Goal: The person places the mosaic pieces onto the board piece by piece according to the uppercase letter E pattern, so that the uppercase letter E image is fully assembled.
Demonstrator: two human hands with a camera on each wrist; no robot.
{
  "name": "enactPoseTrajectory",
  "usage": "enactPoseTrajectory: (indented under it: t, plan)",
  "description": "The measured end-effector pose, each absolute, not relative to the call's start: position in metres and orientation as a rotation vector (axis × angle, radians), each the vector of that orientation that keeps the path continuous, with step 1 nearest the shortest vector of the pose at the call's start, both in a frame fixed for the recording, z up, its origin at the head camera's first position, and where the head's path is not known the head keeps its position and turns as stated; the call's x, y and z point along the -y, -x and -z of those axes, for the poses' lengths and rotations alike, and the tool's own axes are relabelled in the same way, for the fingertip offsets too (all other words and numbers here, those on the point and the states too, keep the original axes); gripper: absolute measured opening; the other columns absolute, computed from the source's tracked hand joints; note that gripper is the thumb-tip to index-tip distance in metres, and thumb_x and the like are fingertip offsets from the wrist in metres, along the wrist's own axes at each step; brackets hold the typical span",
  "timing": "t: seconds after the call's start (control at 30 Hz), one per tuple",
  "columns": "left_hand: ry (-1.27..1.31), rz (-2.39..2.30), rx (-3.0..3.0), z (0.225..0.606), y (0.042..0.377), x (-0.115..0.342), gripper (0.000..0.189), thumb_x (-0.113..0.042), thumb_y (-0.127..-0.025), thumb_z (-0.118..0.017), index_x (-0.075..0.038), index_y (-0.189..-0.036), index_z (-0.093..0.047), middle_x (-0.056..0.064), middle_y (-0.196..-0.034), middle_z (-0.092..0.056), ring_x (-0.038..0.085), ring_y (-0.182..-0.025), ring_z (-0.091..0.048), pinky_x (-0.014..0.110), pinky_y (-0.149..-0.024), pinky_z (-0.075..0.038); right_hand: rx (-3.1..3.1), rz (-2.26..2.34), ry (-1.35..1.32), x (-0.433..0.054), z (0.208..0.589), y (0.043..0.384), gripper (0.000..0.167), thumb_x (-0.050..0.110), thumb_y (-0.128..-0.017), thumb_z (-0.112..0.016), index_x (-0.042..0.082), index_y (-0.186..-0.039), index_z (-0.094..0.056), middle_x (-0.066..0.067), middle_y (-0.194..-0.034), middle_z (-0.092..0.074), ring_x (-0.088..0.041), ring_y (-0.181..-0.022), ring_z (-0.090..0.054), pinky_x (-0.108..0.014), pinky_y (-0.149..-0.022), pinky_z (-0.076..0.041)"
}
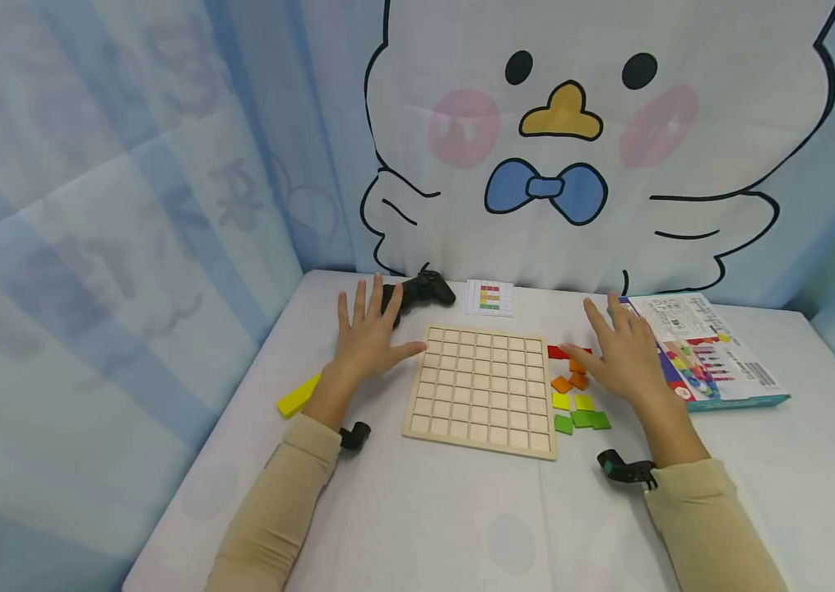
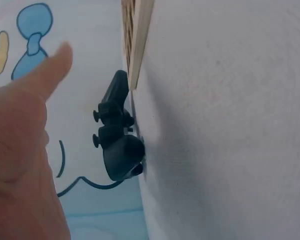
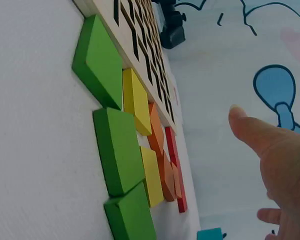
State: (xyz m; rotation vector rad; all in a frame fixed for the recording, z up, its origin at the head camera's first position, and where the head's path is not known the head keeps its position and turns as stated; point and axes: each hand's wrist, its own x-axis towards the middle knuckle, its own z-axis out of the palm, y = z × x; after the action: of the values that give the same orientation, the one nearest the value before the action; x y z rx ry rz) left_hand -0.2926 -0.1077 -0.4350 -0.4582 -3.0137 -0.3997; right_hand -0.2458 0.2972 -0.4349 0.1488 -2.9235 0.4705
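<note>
We hold both hands raised, the left hand (image 1: 373, 333) with fingers spread and grasping nothing near the far left corner of the pale wooden grid board (image 1: 487, 393), the right hand (image 1: 624, 353) likewise released, fingers spread, above the right side of the table. The board lies flat at mid-table between our forearms. Just off its right edge sit the flat coloured tiles: red pieces (image 1: 557, 352) farthest, partly behind our right thumb, then orange tiles (image 1: 561, 384), yellow tiles (image 1: 561, 401) and green tiles (image 1: 563, 424) nearest us. With every one of these outside the frame, we judge this a starting pose, before any placing; the next move would seem to call for our right hand to come down and pinch one tile, probably matching the white card printed with coloured squares (image 1: 490, 298) beyond the board. The board is close to square, so we can pick out no clear long axis; it sits slightly turned, its near edge slanting so the right corner is closer to us. The visible red runs left to right as a narrow strip, while the orange and green tiles are turned at mixed angles.
</note>
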Motion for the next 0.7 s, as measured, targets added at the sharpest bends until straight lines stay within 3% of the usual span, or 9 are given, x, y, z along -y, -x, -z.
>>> enactPoseTrajectory:
  t: [0.2,0.33,0.7]
  plan:
    - [0.746,0.831,2.999,0.440,0.296,0.105,0.119,-0.055,-0.086,-0.081,-0.024,-0.169,-0.001,0.011,-0.176,0.009,0.036,-0.162,0.012,0.062,-0.129,0.005,2.861,-0.768,-0.260,-0.294,0.440,0.255,0.081,0.051,-0.099,-0.065,0.014,-0.164,-0.032,-0.027,-0.169,-0.022,-0.057,-0.150,-0.023,-0.082,-0.115,-0.017]
    - [0.949,1.128,3.042,0.445,0.295,0.100,0.116,-0.044,-0.089,-0.082,-0.023,-0.169,-0.001,0.012,-0.177,0.001,0.036,-0.163,0.002,0.059,-0.131,-0.006,2.847,-1.004,-0.268,-0.296,0.451,0.261,0.072,0.045,-0.102,-0.064,0.012,-0.161,-0.039,-0.025,-0.168,-0.029,-0.052,-0.152,-0.024,-0.078,-0.118,-0.021]
    - [1.070,0.892,3.351,0.456,0.291,0.108,0.106,-0.058,-0.092,-0.070,-0.020,-0.169,-0.008,0.013,-0.175,0.010,0.030,-0.162,0.014,0.048,-0.131,0.010,2.903,-1.236,-0.195,-0.300,0.475,0.266,0.059,0.037,-0.102,-0.066,0.015,-0.154,-0.051,-0.020,-0.169,-0.029,-0.049,-0.155,-0.022,-0.072,-0.121,-0.023]
